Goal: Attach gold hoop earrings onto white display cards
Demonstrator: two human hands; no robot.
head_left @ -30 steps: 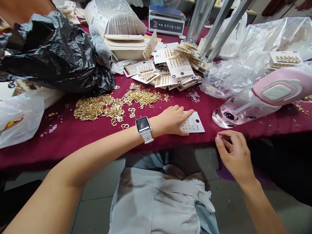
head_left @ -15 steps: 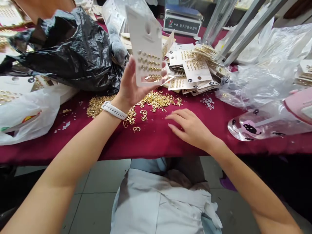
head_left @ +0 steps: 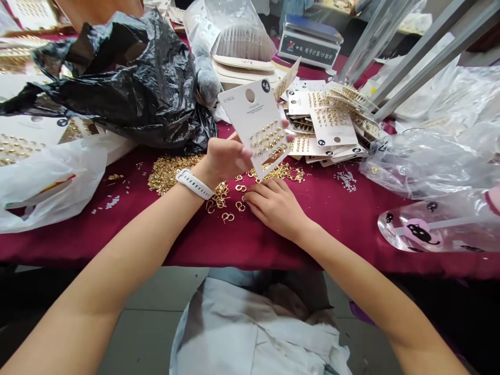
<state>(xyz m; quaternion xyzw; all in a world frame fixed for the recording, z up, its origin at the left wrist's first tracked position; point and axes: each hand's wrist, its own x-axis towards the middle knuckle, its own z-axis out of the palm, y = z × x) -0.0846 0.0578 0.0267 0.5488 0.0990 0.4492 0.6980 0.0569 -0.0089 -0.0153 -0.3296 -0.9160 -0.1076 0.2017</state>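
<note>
My left hand [head_left: 226, 159], with a white watch strap on the wrist, is closed on a white earring card [head_left: 255, 112]. Rows of small gold earrings run across the card's lower half, and it tilts above the cloth. My right hand [head_left: 273, 205] rests low over the cloth, its fingertips at a few loose gold earrings [head_left: 239, 207]. Whether those fingers pinch one is hard to make out. A heap of gold earrings [head_left: 172, 174] lies beyond my left wrist, and more gold pieces [head_left: 292, 173] are spread behind my right fingers.
Filled earring cards [head_left: 332, 125] are piled at the back right, near metal posts [head_left: 414, 57]. A black plastic bag [head_left: 156, 88] sits at left, a digital scale [head_left: 308, 44] at the back. At right lies a clear bottle [head_left: 441, 226] by clear plastic bags [head_left: 422, 161].
My left hand has lowered and turned the card so its printed face shows. My right hand has moved left to the loose earrings. The view has shifted slightly.
</note>
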